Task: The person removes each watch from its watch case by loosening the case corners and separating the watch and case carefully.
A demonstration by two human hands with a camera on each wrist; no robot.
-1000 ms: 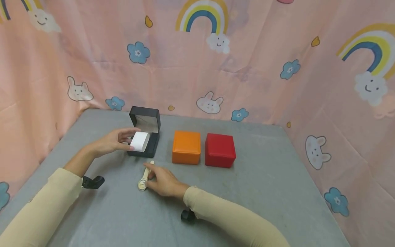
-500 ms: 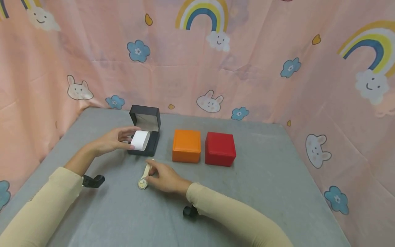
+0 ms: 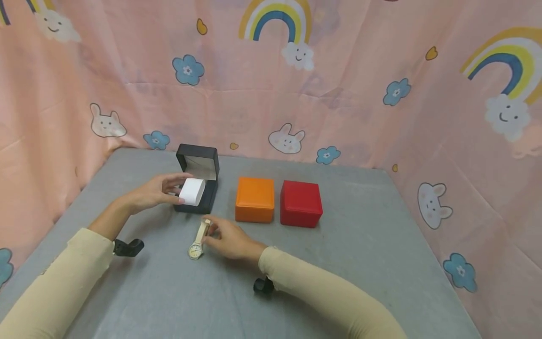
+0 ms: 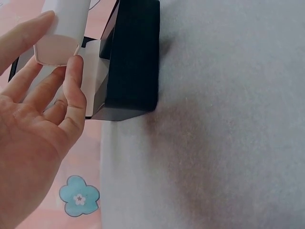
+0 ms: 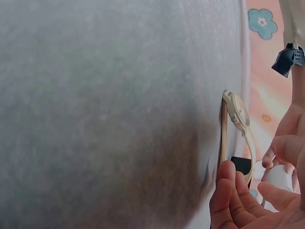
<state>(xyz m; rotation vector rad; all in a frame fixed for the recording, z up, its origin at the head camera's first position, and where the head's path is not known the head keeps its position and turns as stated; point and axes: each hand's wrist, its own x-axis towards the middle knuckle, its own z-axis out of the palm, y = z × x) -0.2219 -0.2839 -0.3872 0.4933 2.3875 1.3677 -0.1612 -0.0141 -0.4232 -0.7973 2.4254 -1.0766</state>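
My left hand (image 3: 156, 195) grips a white watch cushion (image 3: 192, 192) with thumb and fingers, over the base of an open dark grey box (image 3: 208, 197). The left wrist view shows the thumb on one side of the cushion and fingertips along its lower rim. My right hand (image 3: 232, 239) holds the clasp end of a cream-strapped wristwatch (image 3: 199, 240), its fingers bent at the band. The watch's round face (image 5: 238, 109) lies toward the near side, and the strap forms a loop. Part of the strap is hidden behind the right fingers (image 5: 228, 179).
To the right of the dark box stand an orange box (image 3: 255, 200) and a red box (image 3: 301, 204), both closed. A grey cloth (image 3: 360, 263) covers the table. Behind hangs a pink patterned curtain (image 3: 355, 117).
My right hand has shifted slightly away and right, toward the strap's far end, showing more of the band. The left hand and cushion stay nearly where they were.
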